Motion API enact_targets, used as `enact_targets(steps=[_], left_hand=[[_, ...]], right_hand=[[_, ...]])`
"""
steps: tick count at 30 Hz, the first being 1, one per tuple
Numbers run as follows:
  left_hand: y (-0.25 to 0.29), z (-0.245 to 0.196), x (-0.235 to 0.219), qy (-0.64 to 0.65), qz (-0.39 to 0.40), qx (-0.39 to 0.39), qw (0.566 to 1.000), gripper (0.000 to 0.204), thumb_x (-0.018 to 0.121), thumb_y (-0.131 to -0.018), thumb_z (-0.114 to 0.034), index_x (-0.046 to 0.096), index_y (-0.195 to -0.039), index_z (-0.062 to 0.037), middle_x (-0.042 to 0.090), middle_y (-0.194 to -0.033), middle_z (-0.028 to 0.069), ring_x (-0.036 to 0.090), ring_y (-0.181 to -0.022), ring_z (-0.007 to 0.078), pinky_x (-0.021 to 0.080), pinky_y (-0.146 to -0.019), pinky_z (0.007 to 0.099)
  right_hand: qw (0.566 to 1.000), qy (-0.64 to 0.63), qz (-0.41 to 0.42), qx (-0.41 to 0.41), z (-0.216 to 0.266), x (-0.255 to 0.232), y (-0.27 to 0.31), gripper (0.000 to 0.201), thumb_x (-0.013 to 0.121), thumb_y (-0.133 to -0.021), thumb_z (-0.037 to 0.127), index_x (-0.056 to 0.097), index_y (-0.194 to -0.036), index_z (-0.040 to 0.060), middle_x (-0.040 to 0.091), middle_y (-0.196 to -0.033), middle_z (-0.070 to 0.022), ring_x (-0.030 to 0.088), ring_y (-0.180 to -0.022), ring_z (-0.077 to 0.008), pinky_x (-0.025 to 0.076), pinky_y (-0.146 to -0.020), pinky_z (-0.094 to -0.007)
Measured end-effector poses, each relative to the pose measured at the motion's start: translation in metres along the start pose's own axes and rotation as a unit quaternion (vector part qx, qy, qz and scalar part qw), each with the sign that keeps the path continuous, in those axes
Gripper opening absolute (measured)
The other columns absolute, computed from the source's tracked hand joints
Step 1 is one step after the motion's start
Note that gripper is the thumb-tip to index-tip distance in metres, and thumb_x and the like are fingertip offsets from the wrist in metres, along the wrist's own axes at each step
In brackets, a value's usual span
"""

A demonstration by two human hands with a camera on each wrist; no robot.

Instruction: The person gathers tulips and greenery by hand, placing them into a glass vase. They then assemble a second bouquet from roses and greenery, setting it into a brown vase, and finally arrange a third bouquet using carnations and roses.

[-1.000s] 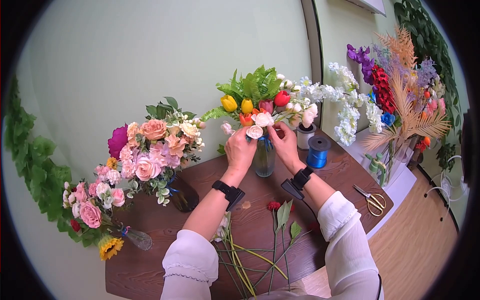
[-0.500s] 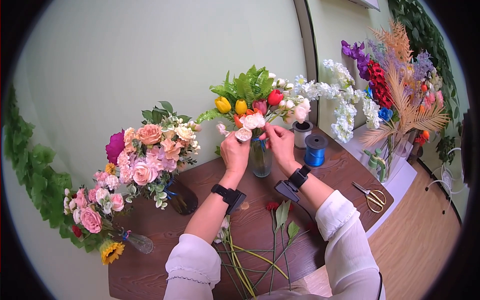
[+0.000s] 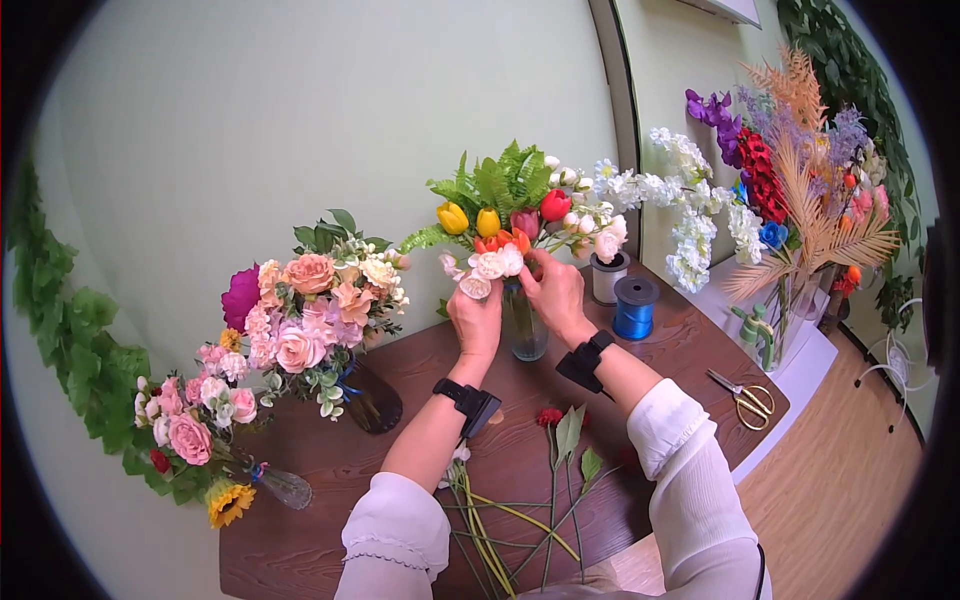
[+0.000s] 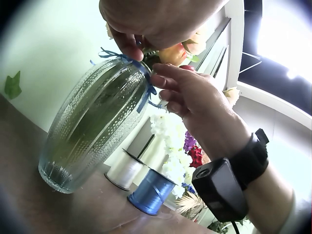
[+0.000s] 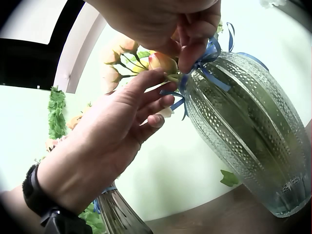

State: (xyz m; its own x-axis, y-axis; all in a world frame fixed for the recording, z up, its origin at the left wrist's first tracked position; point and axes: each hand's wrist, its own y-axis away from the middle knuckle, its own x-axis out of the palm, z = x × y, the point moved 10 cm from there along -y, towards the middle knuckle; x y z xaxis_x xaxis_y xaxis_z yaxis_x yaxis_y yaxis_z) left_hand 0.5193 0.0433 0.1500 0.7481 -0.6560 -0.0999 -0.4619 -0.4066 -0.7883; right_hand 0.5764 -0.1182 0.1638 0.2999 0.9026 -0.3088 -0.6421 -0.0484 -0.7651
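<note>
A ribbed glass vase (image 3: 528, 335) with a blue ribbon (image 5: 214, 78) round its neck holds ferns, yellow and red tulips (image 3: 555, 205) and white flowers (image 3: 490, 265). My left hand (image 3: 474, 325) is at the left of its mouth, just under the white blooms; in the right wrist view the thumb and forefinger of that left hand (image 5: 107, 117) pinch at a thin stem, the other fingers loosely bent. My right hand (image 3: 556, 300) is at the right of the mouth, its fingers (image 4: 168, 73) bent in among the stems above the ribbon, the pinched part mostly hidden.
White spool (image 3: 609, 277) and blue spool (image 3: 634, 307) stand right of the vase, scissors (image 3: 742, 398) near the table's right edge. Loose stems (image 3: 510, 520) lie in front. Bouquets in a dark vase (image 3: 370, 398) and a clear vase (image 3: 285, 487) are at left.
The white blooms have shifted slightly down and left over the vase mouth. Both hands have stayed beside it, the right one drawing closer in to the blooms.
</note>
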Motion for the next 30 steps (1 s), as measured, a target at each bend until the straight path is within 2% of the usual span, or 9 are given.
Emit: enact_targets(steps=[2, 6, 8, 11, 14, 17, 21, 23, 30], left_hand=[[0.000, -0.001, -0.003, -0.009, -0.030, 0.058, 0.998, 0.023, 0.068, -0.083, -0.019, 0.066, -0.091, 0.0031, 0.064, -0.062, 0.0095, 0.059, -0.043, 0.0178, 0.046, -0.043, 0.0325], [0.000, 0.000, 0.000, -0.017, -0.043, 0.053, 0.998, 0.023, 0.067, -0.085, -0.020, 0.065, -0.092, 0.0026, 0.064, -0.063, 0.0092, 0.058, -0.041, 0.0171, 0.044, -0.040, 0.0311], [0.002, 0.003, 0.003, 0.046, -0.010, -0.101, 0.994, 0.022, 0.064, -0.088, -0.018, 0.064, -0.094, 0.0039, 0.065, -0.065, 0.0087, 0.057, -0.041, 0.0148, 0.044, -0.039, 0.0301], [0.005, 0.018, 0.011, 0.063, 0.024, -0.163, 0.984, 0.022, 0.061, -0.090, -0.014, 0.063, -0.099, 0.0052, 0.067, -0.073, 0.0086, 0.057, -0.047, 0.0113, 0.046, -0.044, 0.0260], [-0.002, 0.023, 0.012, 0.074, -0.009, -0.079, 0.994, 0.023, 0.059, -0.091, -0.012, 0.061, -0.105, 0.0061, 0.068, -0.082, 0.0080, 0.058, -0.054, 0.0090, 0.048, -0.051, 0.0228], [-0.002, 0.028, 0.010, 0.122, -0.036, -0.084, 0.988, 0.025, 0.062, -0.089, -0.019, 0.063, -0.097, 0.0043, 0.067, -0.076, 0.0106, 0.064, -0.058, 0.0156, 0.049, -0.056, 0.0314], [-0.001, 0.026, 0.012, 0.133, -0.041, -0.070, 0.988, 0.023, 0.061, -0.090, -0.018, 0.062, -0.100, 0.0028, 0.067, -0.080, 0.0083, 0.063, -0.057, 0.0136, 0.049, -0.054, 0.0288], [0.006, 0.046, 0.019, 0.221, -0.058, -0.198, 0.953, 0.023, 0.059, -0.092, -0.017, 0.059, -0.106, 0.0015, 0.064, -0.083, 0.0016, 0.056, -0.059, 0.0069, 0.040, -0.044, 0.0211], [0.005, 0.053, 0.026, 0.239, -0.013, -0.278, 0.930, 0.020, 0.058, -0.094, -0.022, 0.059, -0.100, -0.0026, 0.061, -0.081, -0.0002, 0.052, -0.057, 0.0056, 0.034, -0.040, 0.0198]], right_hand=[[1.000, 0.003, -0.008, 0.014, -0.005, 0.001, 0.001, 0.018, 0.063, -0.083, 0.023, 0.065, -0.093, 0.0085, 0.064, -0.064, -0.0137, 0.065, -0.061, -0.0341, 0.051, -0.057, -0.0445], [1.000, 0.012, -0.020, 0.017, -0.007, 0.001, 0.001, 0.016, 0.062, -0.083, 0.023, 0.064, -0.092, 0.0094, 0.064, -0.063, -0.0138, 0.064, -0.061, -0.0344, 0.050, -0.057, -0.0454], [1.000, 0.001, -0.016, 0.024, -0.007, 0.001, 0.001, 0.015, 0.062, -0.084, 0.023, 0.063, -0.092, 0.0104, 0.063, -0.062, -0.0144, 0.064, -0.061, -0.0351, 0.050, -0.057, -0.0458], [1.000, -0.001, -0.022, 0.017, -0.006, 0.000, 0.002, 0.015, 0.062, -0.084, 0.023, 0.062, -0.093, 0.0110, 0.062, -0.060, -0.0154, 0.063, -0.059, -0.0359, 0.050, -0.055, -0.0463], [0.999, 0.021, -0.027, 0.007, -0.004, 0.000, 0.003, 0.014, 0.061, -0.085, 0.022, 0.061, -0.094, 0.0110, 0.062, -0.060, -0.0162, 0.063, -0.058, -0.0364, 0.049, -0.054, -0.0469], [0.998, 0.046, -0.050, -0.010, -0.004, 0.001, 0.003, 0.014, 0.060, -0.087, 0.022, 0.062, -0.092, 0.0087, 0.061, -0.053, -0.0083, 0.063, -0.052, -0.0294, 0.049, -0.052, -0.0391], [0.998, 0.049, -0.049, -0.008, -0.006, 0.001, 0.004, 0.014, 0.059, -0.087, 0.021, 0.060, -0.094, 0.0086, 0.061, -0.053, -0.0089, 0.063, -0.053, -0.0303, 0.049, -0.052, -0.0403], [0.997, 0.057, -0.049, -0.022, -0.003, 0.002, 0.005, 0.015, 0.059, -0.087, 0.020, 0.058, -0.096, 0.0085, 0.060, -0.053, -0.0094, 0.063, -0.052, -0.0312, 0.049, -0.052, -0.0417], [0.997, 0.057, -0.035, -0.034, -0.002, 0.004, 0.007, 0.020, 0.060, -0.087, 0.018, 0.055, -0.104, 0.0090, 0.060, -0.053, -0.0107, 0.062, -0.052, -0.0322, 0.048, -0.050, -0.0428]])
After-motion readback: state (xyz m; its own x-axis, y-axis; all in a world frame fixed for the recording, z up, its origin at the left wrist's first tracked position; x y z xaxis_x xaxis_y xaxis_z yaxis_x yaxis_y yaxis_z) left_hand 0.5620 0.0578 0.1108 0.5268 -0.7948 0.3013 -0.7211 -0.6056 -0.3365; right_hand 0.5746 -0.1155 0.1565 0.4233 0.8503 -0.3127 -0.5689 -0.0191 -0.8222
